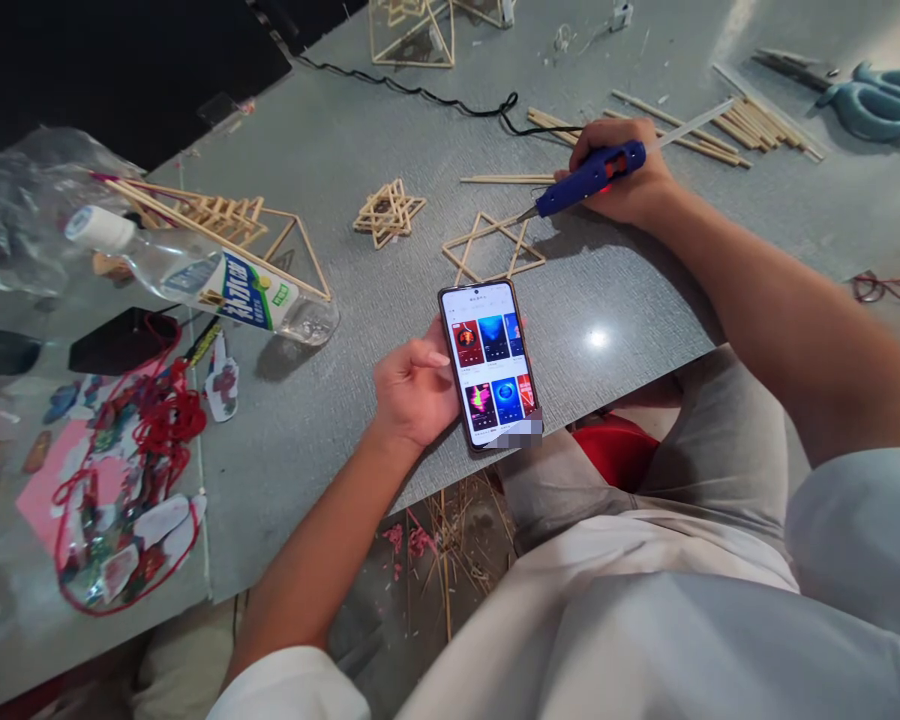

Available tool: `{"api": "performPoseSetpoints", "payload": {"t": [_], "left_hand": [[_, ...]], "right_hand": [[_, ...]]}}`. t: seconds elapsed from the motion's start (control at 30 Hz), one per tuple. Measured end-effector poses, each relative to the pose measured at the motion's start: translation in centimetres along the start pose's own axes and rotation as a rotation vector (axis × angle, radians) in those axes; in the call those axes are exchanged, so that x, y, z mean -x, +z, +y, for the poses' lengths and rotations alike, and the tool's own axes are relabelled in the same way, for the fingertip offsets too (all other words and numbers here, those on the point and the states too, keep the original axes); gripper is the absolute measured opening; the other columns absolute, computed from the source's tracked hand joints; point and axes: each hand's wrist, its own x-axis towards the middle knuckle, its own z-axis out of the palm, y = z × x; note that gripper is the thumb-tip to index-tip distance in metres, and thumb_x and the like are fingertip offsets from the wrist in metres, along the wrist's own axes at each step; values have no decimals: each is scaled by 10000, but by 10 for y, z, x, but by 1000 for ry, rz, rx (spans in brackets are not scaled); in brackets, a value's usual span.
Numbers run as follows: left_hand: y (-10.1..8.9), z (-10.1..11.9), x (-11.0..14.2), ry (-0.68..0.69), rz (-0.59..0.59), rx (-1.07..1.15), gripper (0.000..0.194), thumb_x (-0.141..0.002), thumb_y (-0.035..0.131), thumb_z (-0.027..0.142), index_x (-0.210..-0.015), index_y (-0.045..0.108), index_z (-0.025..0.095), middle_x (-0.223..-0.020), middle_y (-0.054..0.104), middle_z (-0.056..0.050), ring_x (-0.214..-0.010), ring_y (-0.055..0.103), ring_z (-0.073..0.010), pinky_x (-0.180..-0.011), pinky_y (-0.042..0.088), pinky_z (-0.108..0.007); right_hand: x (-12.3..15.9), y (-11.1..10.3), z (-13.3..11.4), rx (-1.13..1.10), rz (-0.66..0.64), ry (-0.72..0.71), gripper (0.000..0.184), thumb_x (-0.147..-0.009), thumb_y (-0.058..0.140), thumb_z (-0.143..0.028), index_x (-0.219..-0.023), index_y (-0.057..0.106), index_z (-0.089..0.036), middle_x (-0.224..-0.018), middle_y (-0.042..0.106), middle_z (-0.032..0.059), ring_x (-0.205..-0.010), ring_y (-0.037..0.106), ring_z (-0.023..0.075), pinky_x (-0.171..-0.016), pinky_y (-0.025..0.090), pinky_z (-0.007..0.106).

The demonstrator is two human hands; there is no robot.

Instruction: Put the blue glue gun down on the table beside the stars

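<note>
My left hand point(418, 388) grips a smartphone point(493, 365), its lit screen showing rows of colourful tiles. A blue glue gun point(591, 180) is held in my right hand point(630, 180), a clear glue stick poking out of its back end. Its nozzle touches or hovers just over a flat six-pointed star of wooden sticks point(525, 243) on the table; I cannot tell which. The phone's top edge overlaps the near side of that star. To the left sits a smaller layered star of sticks point(390, 213).
A water bottle point(232, 285) lies on its side at left beside a stick frame point(304, 245). Red cord point(169, 415) and paper cutouts lie nearer. Loose sticks point(750, 125) and scissors point(870, 100) are at far right. A black cable point(420, 92) crosses the grey table point(330, 430).
</note>
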Motion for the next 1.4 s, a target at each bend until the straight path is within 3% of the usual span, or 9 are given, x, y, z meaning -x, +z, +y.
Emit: {"api": "performPoseSetpoints", "payload": {"t": [0.13,0.23,0.4,0.63,0.73,0.93,1.1,1.2,1.4], "left_hand": [[7,-3,0,37,-37,24,890,-885,660,391,-1744,468,260,-1480,788,-167,-1417,739,-416,-1160,599,-615],[12,-4,-1,24,12,82,817,-1063,510,562,-1768,429,158,-1458,797,-191,-1390,753,-389,-1104,635,-562],[21,5,0,145,214,81,677,-1172,306,463,-1688,542,93,-1436,810,-168,-1310,788,-317,-1040,676,-490],[20,27,-1,406,310,161,709,-1197,291,623,-1683,569,187,-1503,788,-109,-1288,785,-220,-1073,665,-347],[17,28,-3,353,333,205,735,-1190,215,534,-1687,549,108,-1390,828,-136,-1143,822,-230,-974,680,-335],[13,24,-5,174,338,150,700,-1147,254,395,-1709,502,58,-1278,843,-179,-1055,827,-298,-982,696,-529],[11,27,-9,256,313,134,712,-1195,314,562,-1734,498,136,-1399,818,-153,-1151,815,-245,-1035,682,-402],[10,28,-9,281,297,112,696,-1193,319,612,-1709,542,202,-1426,812,-122,-1200,813,-262,-1001,703,-417],[9,23,-8,295,262,-16,609,-1149,396,589,-1408,743,161,-1388,813,-138,-1136,828,-304,-887,729,-456]], "right_hand": [[1,-1,-1,-4,-3,-4,382,-893,919,-209,-760,568,-276,-794,566,-49,-764,429,125,-834,424,333],[1,-1,0,-7,-11,7,334,-917,868,-198,-775,575,-271,-794,571,-44,-763,435,121,-827,425,331],[-1,0,2,-2,-8,21,309,-896,856,-239,-770,578,-280,-801,604,-24,-770,466,140,-850,457,354],[-3,4,10,13,54,13,322,-793,896,-356,-730,583,-316,-785,685,2,-759,533,193,-851,522,393],[-5,5,12,33,61,11,285,-790,864,-326,-727,586,-309,-793,710,21,-749,545,197,-838,530,397],[-4,6,11,58,56,29,293,-793,870,-341,-753,584,-294,-862,728,54,-774,554,196,-860,527,408],[-4,5,13,60,36,11,322,-820,883,-410,-772,586,-295,-891,752,48,-814,551,198,-888,539,390],[-4,6,14,58,58,-5,282,-818,855,-376,-763,592,-287,-858,739,46,-776,545,192,-871,532,397],[-5,8,14,35,81,-30,331,-789,900,-403,-745,593,-288,-839,730,52,-758,575,197,-870,544,421]]}}
